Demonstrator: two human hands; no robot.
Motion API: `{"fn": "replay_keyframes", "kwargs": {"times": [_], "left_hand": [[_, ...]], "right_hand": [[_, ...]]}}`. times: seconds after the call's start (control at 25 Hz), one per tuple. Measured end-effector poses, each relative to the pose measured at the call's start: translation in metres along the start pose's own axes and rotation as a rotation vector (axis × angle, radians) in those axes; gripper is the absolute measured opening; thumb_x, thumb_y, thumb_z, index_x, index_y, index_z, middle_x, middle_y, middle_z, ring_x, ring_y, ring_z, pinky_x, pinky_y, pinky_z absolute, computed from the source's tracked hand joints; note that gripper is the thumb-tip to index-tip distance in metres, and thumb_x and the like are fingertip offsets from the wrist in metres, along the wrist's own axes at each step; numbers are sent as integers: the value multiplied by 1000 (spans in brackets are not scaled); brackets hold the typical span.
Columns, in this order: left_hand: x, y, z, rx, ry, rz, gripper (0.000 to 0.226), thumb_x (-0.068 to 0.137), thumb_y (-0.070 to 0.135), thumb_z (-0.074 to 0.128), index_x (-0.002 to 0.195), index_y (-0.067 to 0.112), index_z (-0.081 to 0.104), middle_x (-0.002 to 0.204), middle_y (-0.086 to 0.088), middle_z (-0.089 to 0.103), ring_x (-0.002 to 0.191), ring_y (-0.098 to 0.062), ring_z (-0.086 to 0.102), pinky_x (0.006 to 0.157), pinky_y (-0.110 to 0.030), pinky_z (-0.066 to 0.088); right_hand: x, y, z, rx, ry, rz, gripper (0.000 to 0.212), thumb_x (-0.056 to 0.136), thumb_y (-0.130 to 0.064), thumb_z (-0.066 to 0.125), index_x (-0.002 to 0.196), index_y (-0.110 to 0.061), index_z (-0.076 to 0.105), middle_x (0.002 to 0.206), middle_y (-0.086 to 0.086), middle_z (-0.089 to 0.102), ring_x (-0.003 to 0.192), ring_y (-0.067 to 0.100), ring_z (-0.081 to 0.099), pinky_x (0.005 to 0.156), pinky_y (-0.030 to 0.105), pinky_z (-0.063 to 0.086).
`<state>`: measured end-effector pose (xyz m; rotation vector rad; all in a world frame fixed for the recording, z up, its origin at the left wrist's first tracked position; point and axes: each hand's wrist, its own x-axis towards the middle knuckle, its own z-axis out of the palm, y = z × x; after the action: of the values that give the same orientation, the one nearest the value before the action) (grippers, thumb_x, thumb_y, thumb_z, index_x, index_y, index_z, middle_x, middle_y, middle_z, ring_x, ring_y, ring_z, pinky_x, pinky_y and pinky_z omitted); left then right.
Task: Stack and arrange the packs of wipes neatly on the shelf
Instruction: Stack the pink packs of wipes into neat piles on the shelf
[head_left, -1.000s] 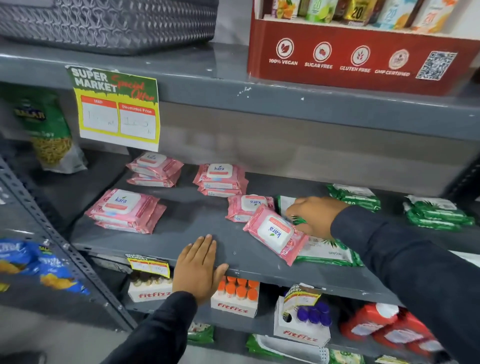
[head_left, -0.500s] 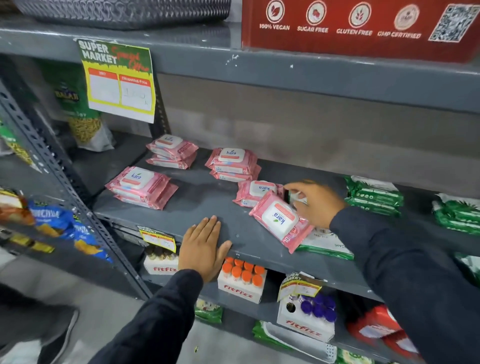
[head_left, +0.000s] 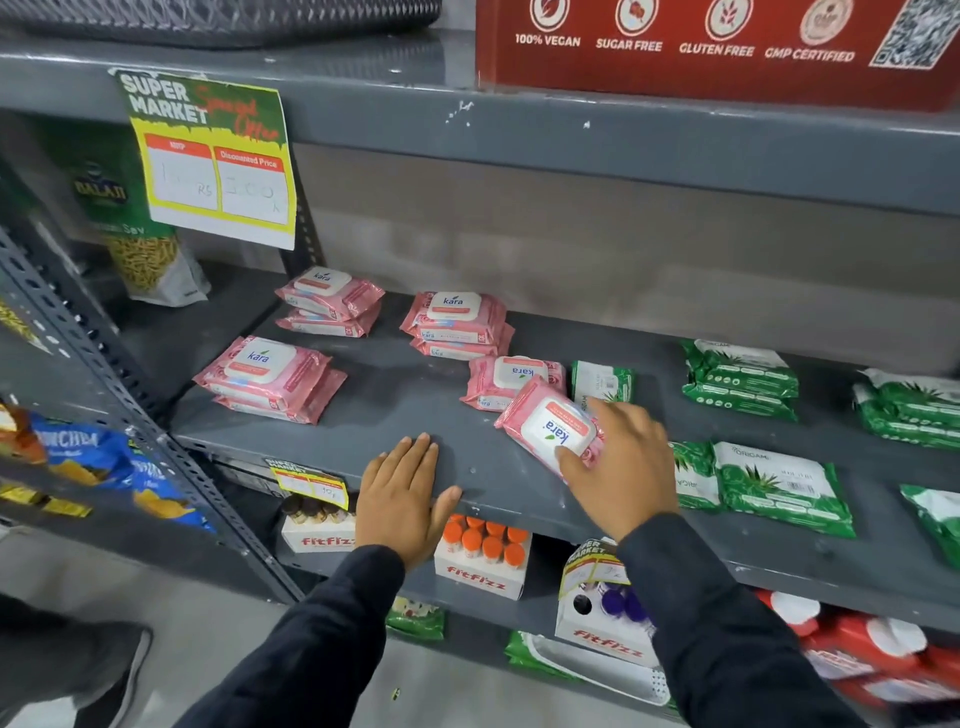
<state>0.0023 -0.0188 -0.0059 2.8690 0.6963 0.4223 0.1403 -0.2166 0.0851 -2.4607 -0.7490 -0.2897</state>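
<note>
Pink Kara wipe packs lie on the grey shelf (head_left: 410, 400) in three short stacks: back left (head_left: 332, 301), back middle (head_left: 457, 322) and front left (head_left: 270, 374). A single pink pack (head_left: 511, 379) lies flat right of them. Another pink pack (head_left: 545, 428) leans tilted against it, and my right hand (head_left: 623, 467) grips it, thumb on the white lid, fingers over its right end. My left hand (head_left: 402, 499) rests flat on the shelf's front edge, holding nothing. A small green pack (head_left: 602, 382) lies just behind my right hand.
Green Origami wipe packs sit to the right: a stack (head_left: 740, 379), another at the far right (head_left: 909, 405), flat ones in front (head_left: 779, 483). Fitfizz boxes (head_left: 480, 561) stand on the shelf below. A price card (head_left: 213, 161) hangs from the upper shelf. A snack bag (head_left: 140, 249) stands far left.
My right hand has come forward off the green pack behind and onto the tilted pink pack. The camera has moved closer. My left hand stays flat on the shelf edge.
</note>
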Motion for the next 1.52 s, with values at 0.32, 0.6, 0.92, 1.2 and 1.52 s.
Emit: {"fn": "replay_keyframes", "kwargs": {"times": [0.32, 0.6, 0.92, 1.2, 1.52], "left_hand": [[-1, -6, 2, 39, -18, 49, 67, 93, 58, 24, 133, 10, 49, 142, -8, 48, 130, -28, 42, 106, -44, 32], [-1, -8, 1, 40, -18, 56, 67, 93, 57, 26, 135, 9, 47, 143, -9, 46, 132, -27, 40, 108, -44, 31], [-1, -11, 4, 43, -10, 72, 67, 93, 58, 26, 133, 9, 48, 142, -9, 47, 130, -28, 42, 106, -45, 32], [0, -11, 6, 39, 16, 83, 68, 93, 58, 25, 133, 9, 48, 142, -10, 47, 130, -29, 42, 106, -45, 32], [-12, -12, 12, 53, 16, 88, 65, 92, 59, 33, 136, 11, 42, 145, -9, 43, 133, -29, 36, 111, -44, 20]], "right_hand": [[20, -14, 24, -421, -219, -58, 86, 71, -45, 70, 141, -13, 33, 137, 7, 42, 124, 30, 38, 106, 41, 29], [17, -5, 28, -397, -225, -26, 93, 66, -41, 74, 143, -12, 29, 130, 9, 45, 119, 31, 43, 102, 40, 34], [14, 5, 28, -322, -222, 19, 104, 61, -48, 76, 144, -11, 25, 134, 10, 44, 121, 30, 44, 103, 40, 34], [15, 7, 30, -343, -206, -36, 101, 61, -51, 74, 142, -10, 31, 131, 9, 48, 119, 30, 45, 105, 41, 34], [22, -6, 19, -218, -178, -33, 70, 57, -42, 73, 120, -19, 53, 115, 5, 58, 103, 29, 54, 90, 39, 41]]}}
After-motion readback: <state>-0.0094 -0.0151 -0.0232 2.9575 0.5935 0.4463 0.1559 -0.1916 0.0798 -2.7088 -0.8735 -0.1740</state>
